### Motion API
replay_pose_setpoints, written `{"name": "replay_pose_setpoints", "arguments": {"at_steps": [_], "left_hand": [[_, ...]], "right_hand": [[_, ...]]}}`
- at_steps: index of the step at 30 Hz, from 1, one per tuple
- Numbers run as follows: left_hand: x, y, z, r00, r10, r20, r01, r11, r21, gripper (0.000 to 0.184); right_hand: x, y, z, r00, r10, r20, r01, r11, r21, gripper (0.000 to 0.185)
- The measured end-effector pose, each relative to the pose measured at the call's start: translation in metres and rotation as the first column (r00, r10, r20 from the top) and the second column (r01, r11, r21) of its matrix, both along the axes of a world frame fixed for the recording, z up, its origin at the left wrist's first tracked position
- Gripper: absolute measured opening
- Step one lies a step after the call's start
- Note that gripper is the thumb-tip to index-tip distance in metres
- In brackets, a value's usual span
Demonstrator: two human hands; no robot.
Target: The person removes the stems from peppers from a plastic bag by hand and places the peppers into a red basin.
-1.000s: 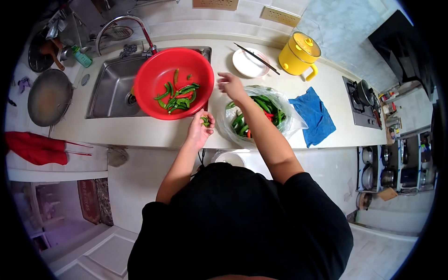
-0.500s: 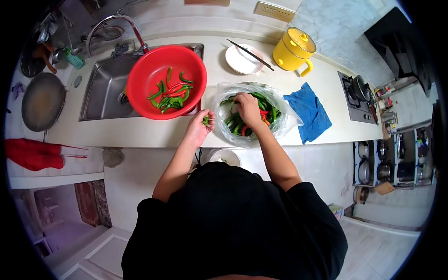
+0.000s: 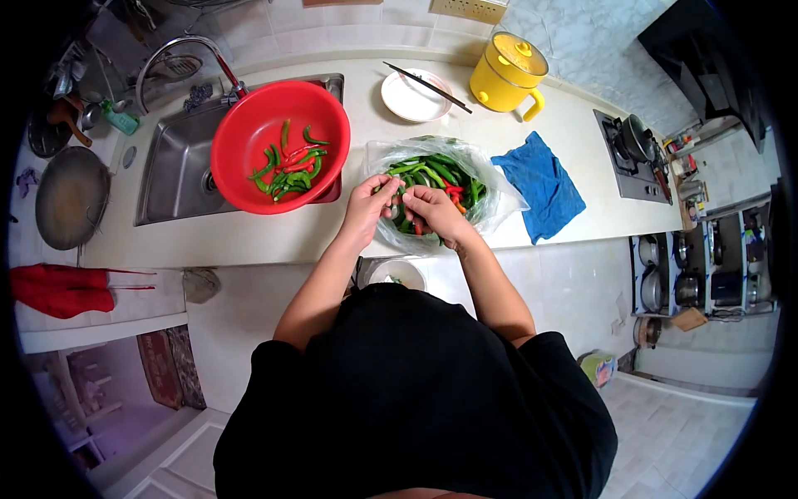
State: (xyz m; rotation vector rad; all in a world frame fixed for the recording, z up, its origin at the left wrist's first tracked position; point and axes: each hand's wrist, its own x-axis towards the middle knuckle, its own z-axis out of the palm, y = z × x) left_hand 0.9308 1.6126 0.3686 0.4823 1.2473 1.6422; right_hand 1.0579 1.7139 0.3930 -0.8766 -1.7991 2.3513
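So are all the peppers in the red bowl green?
No, red peppers lie among the green ones in the red bowl.

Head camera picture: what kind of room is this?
It looks like a kitchen, probably in a home. You can tell from the metal sink, the stove and the red bowl with peppers in it.

Counter brightly lit w/ glints on faucet, lower L dim & purplish, strong fisheye bend, blk corners, edges soft.
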Motion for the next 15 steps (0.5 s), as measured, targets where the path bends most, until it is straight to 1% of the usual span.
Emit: {"name": "replay_pose_setpoints", "arguments": {"at_steps": [2,3,5,6,9,10,13,14,15], "left_hand": [[0.001,0.0,-0.002,0.997,-0.017,-0.075,0.017,1.0,-0.002,0.019],[0.001,-0.001,-0.004,0.993,-0.025,-0.113,0.025,1.0,-0.003,0.018],[0.006,0.002,-0.01,0.986,-0.008,-0.169,0.002,1.0,-0.031,0.017],[0.008,0.002,-0.014,0.98,0.001,-0.198,-0.01,0.999,-0.045,0.017],[0.007,-0.002,-0.028,0.996,-0.08,-0.048,0.078,0.995,-0.058,0.02],[0.009,-0.003,-0.037,0.996,-0.087,-0.014,0.086,0.994,-0.072,0.019],[0.013,-0.009,-0.055,0.963,-0.051,0.263,0.081,0.991,-0.105,0.02],[0.013,-0.01,-0.059,0.932,-0.005,0.363,0.036,0.996,-0.078,0.019],[0.007,-0.01,-0.065,0.891,0.0,0.454,0.008,1.0,-0.017,0.018]], "right_hand": [[0.001,-0.002,-0.002,1.0,0.0,0.027,-0.002,0.998,0.066,0.021],[0.002,-0.003,-0.007,1.0,0.017,-0.002,-0.016,0.98,0.198,0.021],[0.002,-0.006,-0.014,0.997,0.065,-0.052,-0.035,0.894,0.448,0.023],[0.003,-0.009,-0.008,0.996,0.083,-0.009,-0.068,0.861,0.504,0.024],[0.007,-0.008,-0.021,0.987,0.161,-0.017,-0.125,0.825,0.551,0.023],[0.009,-0.005,-0.033,0.983,0.182,0.027,-0.169,0.835,0.523,0.023],[0.012,-0.006,-0.035,0.912,0.385,-0.142,-0.171,0.671,0.722,0.026],[0.012,-0.003,-0.032,0.922,0.382,-0.061,-0.231,0.67,0.705,0.026],[0.011,0.003,-0.027,0.941,0.336,-0.039,-0.198,0.64,0.742,0.024]]}}
